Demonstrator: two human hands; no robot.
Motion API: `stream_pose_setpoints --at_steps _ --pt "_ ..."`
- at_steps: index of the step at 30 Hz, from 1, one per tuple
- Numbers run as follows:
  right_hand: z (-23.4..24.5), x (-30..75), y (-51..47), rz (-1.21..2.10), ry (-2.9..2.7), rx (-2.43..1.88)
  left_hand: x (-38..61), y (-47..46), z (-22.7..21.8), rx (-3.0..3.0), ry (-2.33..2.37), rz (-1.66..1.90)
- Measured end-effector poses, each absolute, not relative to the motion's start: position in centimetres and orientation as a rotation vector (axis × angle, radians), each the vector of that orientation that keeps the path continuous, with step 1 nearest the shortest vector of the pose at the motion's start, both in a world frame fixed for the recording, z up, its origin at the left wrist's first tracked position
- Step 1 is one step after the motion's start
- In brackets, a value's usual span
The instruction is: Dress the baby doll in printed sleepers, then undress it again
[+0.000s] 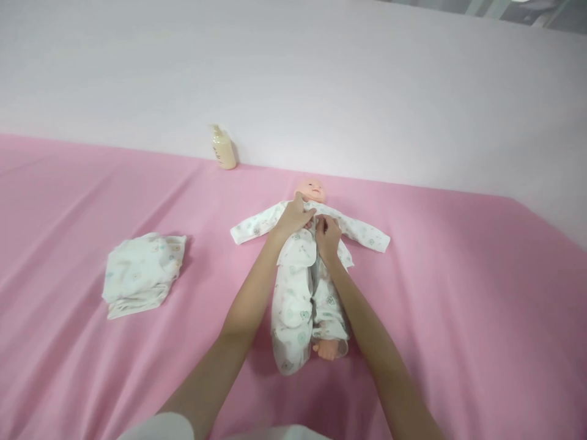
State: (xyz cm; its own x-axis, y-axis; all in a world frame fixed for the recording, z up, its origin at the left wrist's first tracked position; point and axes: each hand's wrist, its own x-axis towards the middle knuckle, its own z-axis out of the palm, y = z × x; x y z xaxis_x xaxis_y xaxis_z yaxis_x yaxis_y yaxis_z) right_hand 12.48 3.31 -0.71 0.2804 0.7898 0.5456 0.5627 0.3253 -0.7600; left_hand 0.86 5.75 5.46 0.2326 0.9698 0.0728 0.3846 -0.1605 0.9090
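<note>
A baby doll (pixel 312 190) lies on its back on the pink sheet (pixel 458 318), head away from me. It wears a white printed romper (pixel 293 305) with both sleeves spread out sideways. One bare foot shows at the bottom. My left hand (pixel 296 217) rests on the doll's chest near the collar, fingers closed on the romper's front edge. My right hand (pixel 327 235) sits just beside it, pinching the opposite edge of the romper at the chest. The two hands nearly touch.
A folded white printed cloth (pixel 143 272) lies on the sheet to the left. A cream pump bottle (pixel 223 148) stands at the back where the pink sheet meets the white surface (pixel 321 79).
</note>
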Motion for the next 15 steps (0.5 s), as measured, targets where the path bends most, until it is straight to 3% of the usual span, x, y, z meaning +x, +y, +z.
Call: stream_pose_setpoints --at_steps 8,15 --pt "-0.69 12.17 3.48 0.225 -1.368 -1.36 1.0 5.87 5.05 1.766 1.311 0.904" --pt "0.14 12.59 3.48 0.471 -1.35 -1.426 0.45 6.29 4.91 1.866 1.228 0.956"
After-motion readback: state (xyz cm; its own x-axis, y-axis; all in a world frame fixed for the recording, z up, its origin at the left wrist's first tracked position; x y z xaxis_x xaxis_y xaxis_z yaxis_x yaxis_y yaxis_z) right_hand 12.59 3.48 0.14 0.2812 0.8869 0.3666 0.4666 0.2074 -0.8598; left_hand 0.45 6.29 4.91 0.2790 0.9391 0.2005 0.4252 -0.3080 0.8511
